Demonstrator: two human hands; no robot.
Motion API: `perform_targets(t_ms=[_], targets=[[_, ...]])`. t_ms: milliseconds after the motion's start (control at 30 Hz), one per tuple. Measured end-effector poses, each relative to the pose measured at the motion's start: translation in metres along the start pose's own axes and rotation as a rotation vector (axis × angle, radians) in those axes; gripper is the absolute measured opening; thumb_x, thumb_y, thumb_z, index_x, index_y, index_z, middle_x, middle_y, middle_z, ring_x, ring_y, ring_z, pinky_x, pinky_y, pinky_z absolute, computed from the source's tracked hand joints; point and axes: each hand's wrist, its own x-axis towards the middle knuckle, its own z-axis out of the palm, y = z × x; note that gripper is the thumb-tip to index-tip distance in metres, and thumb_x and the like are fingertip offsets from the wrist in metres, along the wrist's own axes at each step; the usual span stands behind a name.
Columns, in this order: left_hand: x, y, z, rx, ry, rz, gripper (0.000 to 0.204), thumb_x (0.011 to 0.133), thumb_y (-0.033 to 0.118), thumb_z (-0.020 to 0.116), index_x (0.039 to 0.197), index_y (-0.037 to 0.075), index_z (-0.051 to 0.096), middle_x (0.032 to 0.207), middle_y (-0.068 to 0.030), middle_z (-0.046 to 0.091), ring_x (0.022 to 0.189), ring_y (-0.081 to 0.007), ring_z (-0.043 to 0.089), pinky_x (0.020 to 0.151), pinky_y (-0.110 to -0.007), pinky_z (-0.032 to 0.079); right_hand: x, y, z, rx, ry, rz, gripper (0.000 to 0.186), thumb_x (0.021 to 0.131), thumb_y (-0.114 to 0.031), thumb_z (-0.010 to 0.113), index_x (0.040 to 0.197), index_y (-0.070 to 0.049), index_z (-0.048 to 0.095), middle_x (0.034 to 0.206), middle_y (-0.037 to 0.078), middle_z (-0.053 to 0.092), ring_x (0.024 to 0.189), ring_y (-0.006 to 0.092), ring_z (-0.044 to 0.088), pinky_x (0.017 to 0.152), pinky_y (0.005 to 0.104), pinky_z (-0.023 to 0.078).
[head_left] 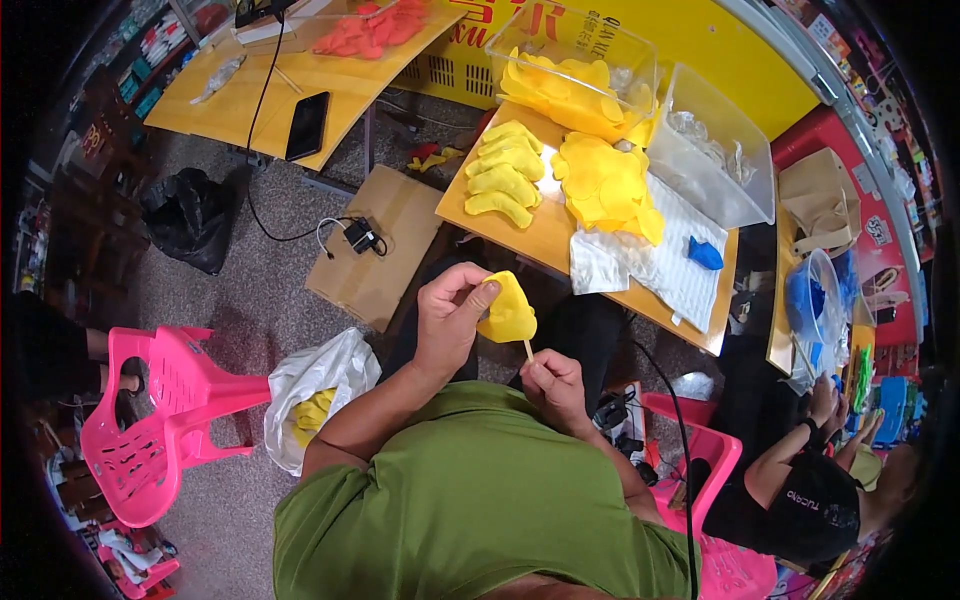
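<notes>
My left hand (450, 315) pinches a yellow soft fabric piece (510, 305) by its upper left part. My right hand (550, 385) grips a thin wooden stick (529, 350) that runs up into the lower end of that piece. Just beyond my hands, a wooden table (470, 215) bears a row of curved yellow padded pieces (500, 175), a heap of flat yellow cutouts (600, 185) and a white cloth (665, 285) with a small blue piece (705, 253) on it.
Plastic bins (715, 150) stand at the back. A second table (210, 115) holds a phone. Cardboard (355, 290), a white bag (320, 400) and pink chairs (180, 380) surround me. At right, a co-worker in black (790, 490) works by a blue tub. A black cable hangs near my right arm.
</notes>
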Motion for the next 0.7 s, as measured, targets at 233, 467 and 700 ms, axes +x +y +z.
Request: perform_targets(t_ms=[233, 467, 700], targets=[[0.003, 0.008, 0.010, -0.085, -0.060, 0.027, 0.010, 0.084, 0.003, 0.065, 0.087, -0.003, 0.058, 0.087, -0.0024, 0.055, 0.077, -0.0073, 0.055, 0.069, -0.020, 0.045, 0.002, -0.007, 0.007, -0.208, 0.063, -0.032, 0.011, 0.089, -0.009, 0.057, 0.088, 0.001, 0.062, 0.065, -0.005, 0.052, 0.054, 0.0016, 0.039, 0.049, 0.0194, 0.030], [0.008, 0.016, 0.010, 0.055, -0.136, 0.125, 0.006, 0.081, -0.001, 0.064, 0.082, -0.004, 0.058, 0.083, -0.0038, 0.052, 0.074, -0.0090, 0.051, 0.066, -0.022, 0.042, 0.010, -0.006, 0.012, -0.496, 0.032, -0.247, 0.011, 0.087, -0.008, 0.059, 0.084, 0.002, 0.062, 0.063, -0.001, 0.053, 0.053, 0.0067, 0.046, 0.049, 0.0228, 0.036], [0.011, 0.015, 0.010, 0.123, -0.122, 0.145, 0.006, 0.080, -0.001, 0.064, 0.079, -0.004, 0.058, 0.081, -0.0042, 0.053, 0.073, -0.0093, 0.050, 0.066, -0.022, 0.041, 0.011, -0.012, 0.002, -0.739, 0.074, -0.394, 0.010, 0.086, -0.007, 0.060, 0.083, 0.002, 0.061, 0.064, 0.004, 0.055, 0.053, 0.0094, 0.050, 0.049, 0.0239, 0.038]])
